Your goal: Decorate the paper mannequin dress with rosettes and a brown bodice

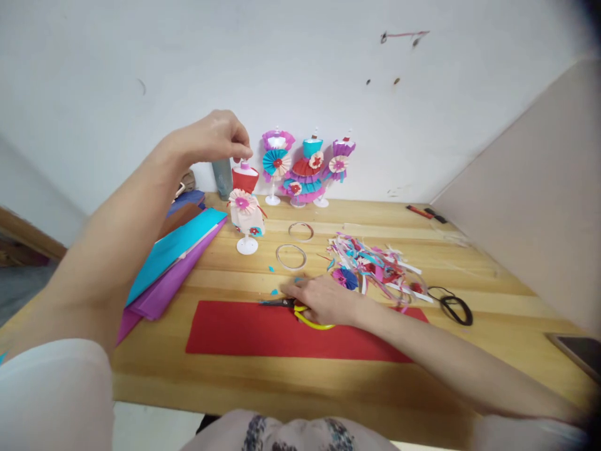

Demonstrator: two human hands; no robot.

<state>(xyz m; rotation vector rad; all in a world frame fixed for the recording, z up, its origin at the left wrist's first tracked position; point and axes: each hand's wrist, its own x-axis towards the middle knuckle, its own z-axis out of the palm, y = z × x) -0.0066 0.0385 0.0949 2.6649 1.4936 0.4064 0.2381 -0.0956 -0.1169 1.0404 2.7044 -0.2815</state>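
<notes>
My left hand (223, 134) is closed in a pinch on the top knob of a small dress-form mannequin (246, 210). The mannequin stands upright on its round white base, wearing a red paper bodice, a pale skirt and a pleated paper flower. Low over the table, my right hand (326, 300) curls over the yellow handles of scissors (307, 316), and its palm side is hidden. Their dark blades point left across a long red paper strip (239, 335). Small blue paper scraps (275, 292) lie near the right fingertips.
Several dressed mannequins (312, 166) stand against the wall. Two rings of tape (291, 257) lie mid-table, with a heap of paper cuttings (375, 263) to their right. Folded coloured paper (173, 257) is at left. A black cord loop (456, 310) and a dark flat device (577, 351) lie at right.
</notes>
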